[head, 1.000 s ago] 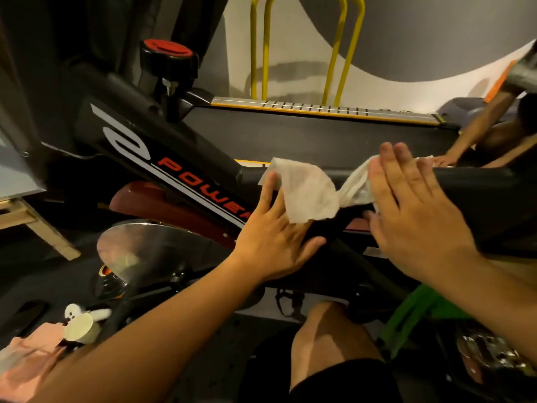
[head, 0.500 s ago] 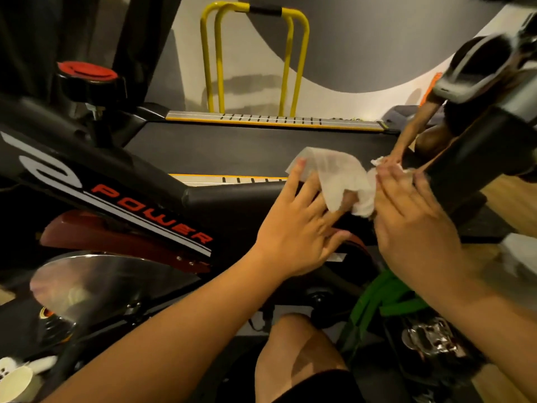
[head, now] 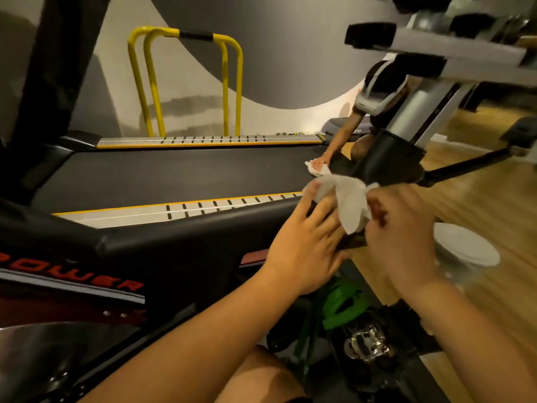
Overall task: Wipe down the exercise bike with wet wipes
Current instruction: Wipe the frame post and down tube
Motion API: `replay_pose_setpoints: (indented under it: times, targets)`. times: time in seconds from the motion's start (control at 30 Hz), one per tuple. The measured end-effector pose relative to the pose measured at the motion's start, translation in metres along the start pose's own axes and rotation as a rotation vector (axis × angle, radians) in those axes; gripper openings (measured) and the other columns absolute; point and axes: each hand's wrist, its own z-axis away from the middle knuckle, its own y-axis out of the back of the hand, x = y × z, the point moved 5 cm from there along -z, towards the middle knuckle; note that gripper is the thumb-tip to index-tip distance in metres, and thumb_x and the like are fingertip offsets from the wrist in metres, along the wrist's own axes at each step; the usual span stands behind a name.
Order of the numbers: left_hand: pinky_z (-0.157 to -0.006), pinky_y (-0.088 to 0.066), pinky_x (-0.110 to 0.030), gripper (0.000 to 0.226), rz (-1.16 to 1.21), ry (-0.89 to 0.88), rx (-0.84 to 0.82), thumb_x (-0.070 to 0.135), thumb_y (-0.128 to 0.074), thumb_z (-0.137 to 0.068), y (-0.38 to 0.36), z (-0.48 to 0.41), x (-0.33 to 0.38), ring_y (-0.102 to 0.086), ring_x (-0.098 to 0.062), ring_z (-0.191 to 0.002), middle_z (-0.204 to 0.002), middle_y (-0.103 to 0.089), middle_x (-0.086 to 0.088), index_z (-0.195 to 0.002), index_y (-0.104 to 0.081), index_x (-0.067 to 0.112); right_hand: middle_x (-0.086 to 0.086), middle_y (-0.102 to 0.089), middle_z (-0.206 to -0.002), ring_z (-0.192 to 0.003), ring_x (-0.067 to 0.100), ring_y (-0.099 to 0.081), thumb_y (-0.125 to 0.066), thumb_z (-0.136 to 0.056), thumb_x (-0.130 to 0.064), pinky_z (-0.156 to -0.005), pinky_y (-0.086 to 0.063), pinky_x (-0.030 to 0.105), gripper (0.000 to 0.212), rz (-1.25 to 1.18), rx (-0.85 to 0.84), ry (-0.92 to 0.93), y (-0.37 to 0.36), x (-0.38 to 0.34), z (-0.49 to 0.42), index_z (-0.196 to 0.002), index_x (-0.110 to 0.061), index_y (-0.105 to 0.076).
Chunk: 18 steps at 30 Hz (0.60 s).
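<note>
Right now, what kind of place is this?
Most likely a gym. A treadmill with yellow handrails runs beside the exercise bike being wiped, and what looks like a weight rack stands at upper right on wood flooring.

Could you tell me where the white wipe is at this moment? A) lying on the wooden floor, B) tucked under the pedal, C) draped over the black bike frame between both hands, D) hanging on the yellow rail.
C: the wipe is draped over the black bike frame, with the left hand and right hand on either side of it.

A gym: a treadmill (head: 180, 173) and an exercise bike (head: 162, 245) on wood flooring (head: 479, 193).
</note>
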Motion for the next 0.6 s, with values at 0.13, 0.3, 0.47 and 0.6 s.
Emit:
replay_pose_setpoints:
  times: [0.13,0.3,0.47,0.6]
  targets:
    - [-0.104,0.036,-0.056,0.063,-0.064,-0.137,-0.121,0.049,-0.011,-0.104,-0.025,0.014,0.022,0.039,-0.035,-0.134,-0.158,0.012,-0.01,-0.153,0.003,0.012,-0.001,-0.062,-0.084,-0.071,0.015,-0.061,-0.073,-0.073,0.006,-0.069,-0.034,0.002,0.023,-0.011,-0.198,-0.073,-0.018,0.024,0.019,-0.084,-0.015,-0.07]
    - [-0.118,0.009,-0.058,0.063,0.066,-0.025,0.083,0.05,-0.024,-0.103,0.012,-0.033,0.007,0.006,-0.034,-0.15,-0.163,-0.018,-0.009,-0.155,-0.016,0.016,0.0,-0.067,-0.083,-0.072,0.016,-0.066,-0.073,-0.081,-0.003,-0.073,-0.058,0.037,0.018,-0.254,0.035,-0.192,0.014,0.037,-0.028,-0.088,-0.02,-0.072]
    - [-0.119,0.006,-0.058,0.062,0.052,-0.005,0.101,0.049,-0.028,-0.102,0.032,-0.069,0.003,-0.004,-0.037,-0.151,-0.162,-0.022,-0.01,-0.155,-0.025,0.016,-0.003,-0.071,-0.093,-0.085,0.011,-0.068,-0.071,-0.082,-0.012,-0.078,-0.058,0.036,0.021,-0.314,0.095,-0.298,0.029,0.049,-0.046,-0.098,-0.026,-0.068]
    - [-0.121,-0.002,-0.057,0.058,0.082,-0.155,0.055,0.049,-0.045,-0.098,-0.003,-0.016,0.014,-0.008,-0.035,-0.149,-0.154,-0.034,-0.01,-0.144,-0.036,0.016,-0.01,-0.063,-0.067,-0.066,0.004,-0.06,-0.074,-0.079,-0.012,-0.059,-0.044,0.01,0.009,-0.137,-0.271,-0.298,-0.012,0.044,0.002,-0.077,-0.019,-0.069]
